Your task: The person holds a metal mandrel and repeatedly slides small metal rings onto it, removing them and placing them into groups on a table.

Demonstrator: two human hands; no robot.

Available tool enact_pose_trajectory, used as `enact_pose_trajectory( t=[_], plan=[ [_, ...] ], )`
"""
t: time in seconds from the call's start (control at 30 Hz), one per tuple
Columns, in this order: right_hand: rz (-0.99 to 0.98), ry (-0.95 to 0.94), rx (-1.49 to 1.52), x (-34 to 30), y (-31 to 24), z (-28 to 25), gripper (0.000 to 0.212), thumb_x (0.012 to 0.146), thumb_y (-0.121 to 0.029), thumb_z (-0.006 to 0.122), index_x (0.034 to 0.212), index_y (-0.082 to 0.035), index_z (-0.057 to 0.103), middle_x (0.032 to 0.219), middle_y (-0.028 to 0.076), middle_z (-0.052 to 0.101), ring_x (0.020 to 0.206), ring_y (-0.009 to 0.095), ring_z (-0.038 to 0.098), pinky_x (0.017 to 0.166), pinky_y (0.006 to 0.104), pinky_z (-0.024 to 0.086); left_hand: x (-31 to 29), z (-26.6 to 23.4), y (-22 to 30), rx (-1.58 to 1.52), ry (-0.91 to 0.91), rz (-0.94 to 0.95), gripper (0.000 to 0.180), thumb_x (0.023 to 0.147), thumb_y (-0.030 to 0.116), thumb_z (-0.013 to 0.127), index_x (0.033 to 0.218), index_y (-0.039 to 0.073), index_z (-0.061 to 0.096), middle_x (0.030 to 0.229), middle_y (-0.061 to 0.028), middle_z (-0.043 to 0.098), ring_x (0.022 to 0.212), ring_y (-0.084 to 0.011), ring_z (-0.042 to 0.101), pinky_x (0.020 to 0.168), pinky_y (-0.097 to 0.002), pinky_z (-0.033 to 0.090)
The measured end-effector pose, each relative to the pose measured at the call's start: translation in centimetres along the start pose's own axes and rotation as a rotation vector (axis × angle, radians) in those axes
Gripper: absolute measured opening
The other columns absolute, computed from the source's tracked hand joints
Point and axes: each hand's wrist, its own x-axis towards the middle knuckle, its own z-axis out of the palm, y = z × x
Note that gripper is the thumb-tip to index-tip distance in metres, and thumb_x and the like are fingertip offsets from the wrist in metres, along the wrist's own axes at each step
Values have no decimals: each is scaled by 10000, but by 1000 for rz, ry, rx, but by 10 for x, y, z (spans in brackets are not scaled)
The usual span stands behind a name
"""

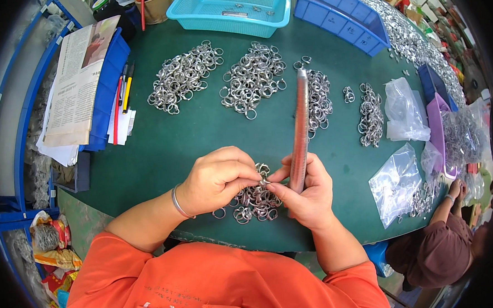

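Note:
My left hand is closed, thumb and forefinger pinching a small silver ring. The thumb and forefinger of my right hand meet the same ring from the other side. Also in my right hand is a long tapered ring mandrel, reddish with a silvery tip, tilted up and away from me. Part of its lower end is hidden by my fingers. Just beneath both hands lies a loose pile of silver rings on the green tabletop.
Farther off lie ring piles and a smaller ring heap. A turquoise basket and blue bin stand behind. Plastic bags are at right, beside another person. Newspaper and pens lie left.

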Motion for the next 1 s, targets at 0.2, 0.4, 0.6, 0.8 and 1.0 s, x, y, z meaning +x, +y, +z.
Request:
enact_pose_trajectory(
  t=[0.2,0.4,0.6,0.8,1.0],
  plan=[
    [-24,-4,-39,0,4,-2,366,747,74,638,1052,4,448,836,60,614,781,83,581,684,213,476,1,-1,0,71,0,101,112,677,-26,685,764,29,641,757,-69,601,659,-211,568,585,-291,467],
    [-53,-14,-116,0,4,-3,360,737,61,659,1032,1,462,824,57,615,765,81,579,668,213,477,1,-1,-1,101,1,164,165,627,-51,677,763,35,645,759,-58,594,652,-204,559,579,-287,461],
    [-59,-14,-85,0,5,-2,383,722,46,688,1032,2,467,822,64,613,758,93,583,663,221,489,2,-5,3,112,-27,166,179,623,-51,680,778,34,649,768,-62,593,653,-206,566,573,-283,465],
    [-109,-7,-12,-1,9,-3,376,721,48,687,1026,8,471,835,65,611,769,107,596,674,237,499,0,0,2,-53,6,-149,149,689,5,709,825,8,646,808,-85,606,641,-176,600,568,-255,491],
    [-117,15,-130,-1,5,-1,331,723,59,674,999,4,501,868,69,637,771,108,611,683,239,502,-1,0,4,-344,-42,-314,219,679,-37,696,889,-14,641,903,-138,608,714,-203,623,632,-274,502]
  ],
)
